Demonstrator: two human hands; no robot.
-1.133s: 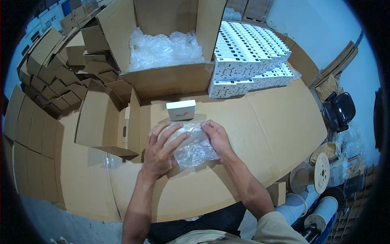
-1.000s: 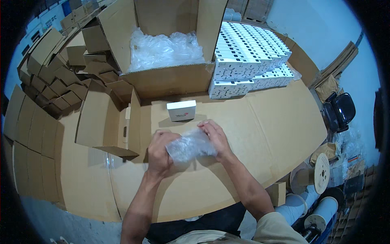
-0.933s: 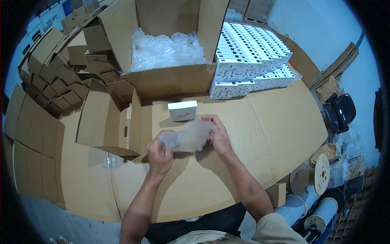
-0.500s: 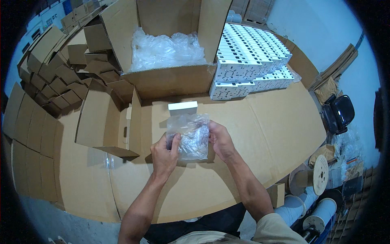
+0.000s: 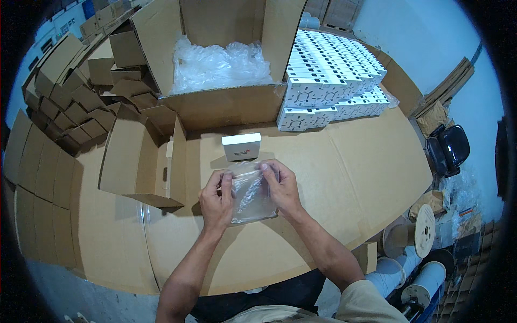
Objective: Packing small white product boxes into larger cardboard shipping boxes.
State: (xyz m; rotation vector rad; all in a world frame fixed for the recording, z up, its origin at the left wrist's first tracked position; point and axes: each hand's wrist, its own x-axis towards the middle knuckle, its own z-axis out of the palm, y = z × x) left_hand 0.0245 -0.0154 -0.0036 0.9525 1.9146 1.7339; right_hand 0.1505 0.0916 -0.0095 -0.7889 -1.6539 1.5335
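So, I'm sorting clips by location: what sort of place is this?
Probably a packing area in a warehouse or workshop, judging by the white boxes in rows at the back right, the brown cartons massed at the left, and the spools at the lower right.

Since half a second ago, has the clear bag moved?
Yes: the clear bag has moved toward the person; the small white box's front, mostly covered then, now shows.

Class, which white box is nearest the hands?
The lone white box beyond the clear plastic bag; the other white boxes are stacked farther back, to the right.
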